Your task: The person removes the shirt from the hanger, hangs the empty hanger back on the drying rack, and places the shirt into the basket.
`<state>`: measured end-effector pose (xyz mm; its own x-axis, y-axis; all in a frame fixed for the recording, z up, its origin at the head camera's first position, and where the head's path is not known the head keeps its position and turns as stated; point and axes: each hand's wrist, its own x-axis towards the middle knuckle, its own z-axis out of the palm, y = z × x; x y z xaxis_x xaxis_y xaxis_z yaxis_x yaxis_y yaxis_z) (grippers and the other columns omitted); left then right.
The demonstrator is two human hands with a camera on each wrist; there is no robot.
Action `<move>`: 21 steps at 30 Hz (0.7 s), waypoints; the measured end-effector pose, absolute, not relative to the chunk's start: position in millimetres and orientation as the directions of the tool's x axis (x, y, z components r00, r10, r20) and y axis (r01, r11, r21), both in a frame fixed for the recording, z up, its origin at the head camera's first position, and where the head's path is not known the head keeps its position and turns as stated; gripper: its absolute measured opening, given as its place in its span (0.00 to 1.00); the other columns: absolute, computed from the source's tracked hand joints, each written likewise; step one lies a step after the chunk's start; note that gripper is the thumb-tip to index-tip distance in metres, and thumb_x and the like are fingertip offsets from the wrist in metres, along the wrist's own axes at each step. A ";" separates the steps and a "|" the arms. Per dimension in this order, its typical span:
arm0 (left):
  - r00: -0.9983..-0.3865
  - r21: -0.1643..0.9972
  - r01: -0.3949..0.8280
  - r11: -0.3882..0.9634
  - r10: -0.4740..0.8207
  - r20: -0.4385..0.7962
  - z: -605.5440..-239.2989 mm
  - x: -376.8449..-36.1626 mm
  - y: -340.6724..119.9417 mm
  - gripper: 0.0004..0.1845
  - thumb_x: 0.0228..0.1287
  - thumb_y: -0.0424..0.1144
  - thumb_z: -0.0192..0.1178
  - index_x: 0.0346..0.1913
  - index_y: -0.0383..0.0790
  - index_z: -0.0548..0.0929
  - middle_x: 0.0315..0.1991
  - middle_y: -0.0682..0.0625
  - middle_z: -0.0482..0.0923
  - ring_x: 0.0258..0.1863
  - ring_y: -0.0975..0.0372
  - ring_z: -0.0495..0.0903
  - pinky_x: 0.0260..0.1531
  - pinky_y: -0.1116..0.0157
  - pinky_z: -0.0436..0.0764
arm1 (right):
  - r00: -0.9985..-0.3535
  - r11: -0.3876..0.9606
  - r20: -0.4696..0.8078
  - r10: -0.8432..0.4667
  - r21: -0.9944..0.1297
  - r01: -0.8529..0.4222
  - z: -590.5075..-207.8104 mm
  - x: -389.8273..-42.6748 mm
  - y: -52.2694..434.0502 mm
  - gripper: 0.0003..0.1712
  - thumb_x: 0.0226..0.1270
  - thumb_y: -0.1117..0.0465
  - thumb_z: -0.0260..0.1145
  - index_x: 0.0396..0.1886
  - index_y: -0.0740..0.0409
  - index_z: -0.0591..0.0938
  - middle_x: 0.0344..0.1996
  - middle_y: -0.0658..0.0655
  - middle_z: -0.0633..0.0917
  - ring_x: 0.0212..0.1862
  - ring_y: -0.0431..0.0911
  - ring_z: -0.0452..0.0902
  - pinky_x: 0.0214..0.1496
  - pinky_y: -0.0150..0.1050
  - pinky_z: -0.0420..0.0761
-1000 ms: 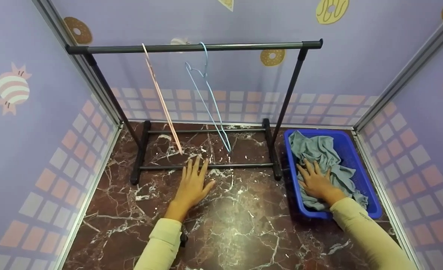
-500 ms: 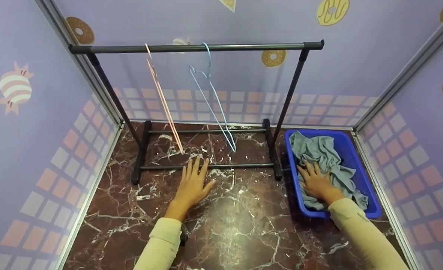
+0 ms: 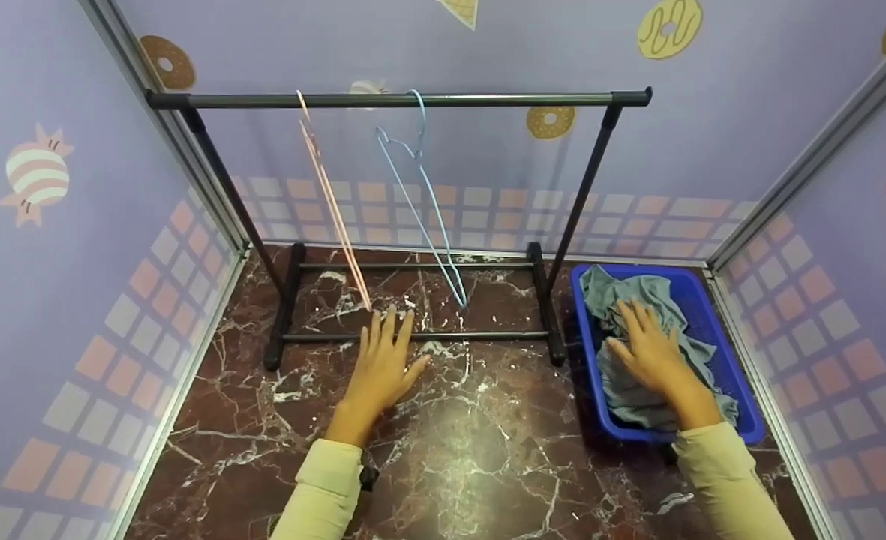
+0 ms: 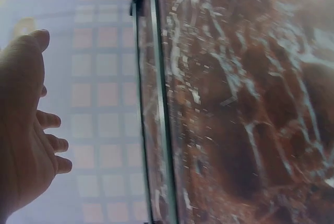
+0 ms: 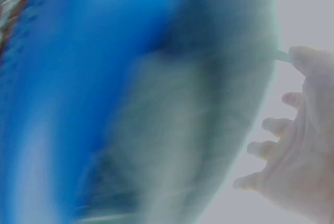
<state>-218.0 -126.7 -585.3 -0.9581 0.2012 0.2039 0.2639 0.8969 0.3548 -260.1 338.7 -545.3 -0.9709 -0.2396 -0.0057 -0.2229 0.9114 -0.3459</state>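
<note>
Cloth (image 3: 641, 341), grey-green and crumpled, lies in blue basket (image 3: 720, 330) on the floor, right of the rack (image 3: 397, 99). Right hand (image 3: 649, 349) rests on it, fingers spread and straight, no pinch yet. Left hand (image 3: 382, 367) lies flat on the floor near 2 hangers (image 3: 420, 202). Step, by my reading: reaching for the garment. Next move calls for closing fingers round a fold.

Grey-blue cloth (image 3: 641, 300) crumpled in blue bin (image 3: 720, 330) at floor's right edge; fills most of bin.
</note>
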 end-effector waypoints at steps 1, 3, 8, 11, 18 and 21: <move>-0.958 0.355 0.263 0.897 0.199 0.207 -582.8 -217.6 -125.9 0.44 0.75 0.59 0.54 0.83 0.40 0.53 0.83 0.34 0.43 0.82 0.35 0.42 0.79 0.36 0.45 | -0.971 0.912 0.025 -0.239 -0.336 -0.234 -540.5 -258.4 334.3 0.43 0.81 0.45 0.56 0.85 0.55 0.50 0.83 0.70 0.48 0.81 0.73 0.38 0.70 0.85 0.38; -0.956 0.346 0.264 0.900 0.199 0.214 -577.6 -216.4 -123.6 0.44 0.76 0.60 0.54 0.83 0.41 0.53 0.84 0.35 0.41 0.82 0.35 0.41 0.79 0.36 0.46 | -0.969 0.918 0.076 -0.234 -0.311 -0.246 -532.0 -254.5 323.7 0.43 0.81 0.45 0.56 0.85 0.55 0.50 0.83 0.68 0.47 0.82 0.71 0.38 0.71 0.84 0.38; -0.946 0.312 0.273 0.910 0.194 0.260 -570.5 -217.3 -115.4 0.44 0.75 0.62 0.52 0.83 0.41 0.54 0.83 0.34 0.43 0.81 0.34 0.42 0.78 0.35 0.48 | -0.963 0.935 0.170 -0.210 -0.253 -0.248 -523.5 -247.6 294.2 0.43 0.80 0.42 0.55 0.85 0.51 0.52 0.84 0.65 0.47 0.83 0.69 0.37 0.74 0.81 0.37; -0.942 0.313 0.275 0.909 0.190 0.276 -570.8 -220.2 -107.9 0.44 0.75 0.63 0.52 0.83 0.42 0.54 0.83 0.33 0.44 0.81 0.34 0.43 0.78 0.35 0.47 | -0.957 0.942 0.212 -0.199 -0.227 -0.246 -524.5 -244.3 278.0 0.43 0.79 0.42 0.57 0.84 0.52 0.54 0.84 0.65 0.48 0.82 0.70 0.38 0.75 0.80 0.38; -0.940 0.296 0.268 0.917 0.182 0.288 -575.6 -224.8 -92.7 0.45 0.74 0.63 0.54 0.83 0.43 0.54 0.82 0.33 0.46 0.81 0.34 0.43 0.78 0.34 0.46 | -0.949 0.943 0.238 -0.205 -0.210 -0.256 -535.4 -239.4 241.4 0.43 0.78 0.41 0.58 0.84 0.53 0.56 0.84 0.64 0.50 0.82 0.70 0.39 0.75 0.80 0.39; -0.944 0.242 0.247 0.938 0.178 0.277 -579.0 -226.4 -89.7 0.46 0.73 0.65 0.54 0.83 0.45 0.54 0.83 0.34 0.45 0.81 0.34 0.42 0.78 0.34 0.45 | -0.944 0.941 0.252 -0.212 -0.208 -0.267 -542.9 -239.1 228.3 0.44 0.77 0.39 0.58 0.83 0.51 0.58 0.84 0.63 0.50 0.82 0.70 0.41 0.75 0.80 0.40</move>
